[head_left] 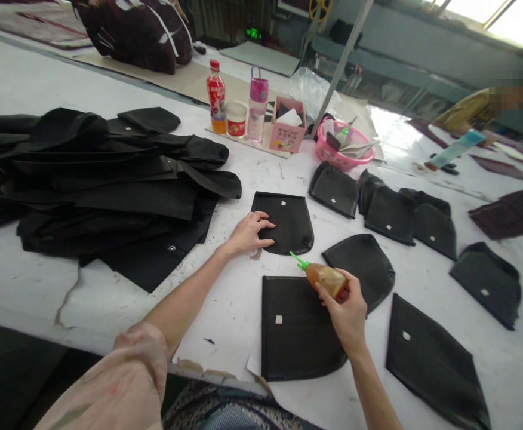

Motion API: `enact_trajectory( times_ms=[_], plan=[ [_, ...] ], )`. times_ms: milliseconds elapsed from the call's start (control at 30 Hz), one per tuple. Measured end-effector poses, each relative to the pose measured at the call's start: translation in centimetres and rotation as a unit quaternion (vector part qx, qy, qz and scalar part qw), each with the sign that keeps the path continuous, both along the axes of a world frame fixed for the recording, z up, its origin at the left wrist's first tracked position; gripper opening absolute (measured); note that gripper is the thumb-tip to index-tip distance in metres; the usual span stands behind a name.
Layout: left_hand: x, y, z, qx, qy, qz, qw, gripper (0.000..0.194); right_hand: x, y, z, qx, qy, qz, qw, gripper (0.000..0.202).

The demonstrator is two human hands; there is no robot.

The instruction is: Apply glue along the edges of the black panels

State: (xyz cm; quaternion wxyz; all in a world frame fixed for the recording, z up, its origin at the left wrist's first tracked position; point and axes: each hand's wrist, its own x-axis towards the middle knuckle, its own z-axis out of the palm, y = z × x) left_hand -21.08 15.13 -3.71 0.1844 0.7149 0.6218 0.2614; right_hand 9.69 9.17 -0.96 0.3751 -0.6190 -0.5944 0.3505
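With fingers spread, my left hand lies on the left edge of a black leather-like panel that has a small white tag near its top. My right hand grips a glue bottle holding amber liquid. Its green nozzle points left, close to the lower edge of that panel. Below the bottle lies a larger black panel, also tagged, partly covered by my right hand. Another black panel sits just behind the right hand.
A heap of black pieces covers the left. Several black panels lie to the right. Along the back stand a red-capped drink bottle, a pink-lidded bottle, a pink box and a pink basket. A person is at the far right.
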Motion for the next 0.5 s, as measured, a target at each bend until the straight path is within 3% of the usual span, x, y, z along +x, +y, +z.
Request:
enact_trajectory(
  times_ms=[500],
  plan=[
    [-0.01,0.07,-0.35,0.014,-0.007,0.002,1.000,0.040,-0.94,0.13,0.32,0.014,-0.024,0.022,0.999,0.071]
  ],
)
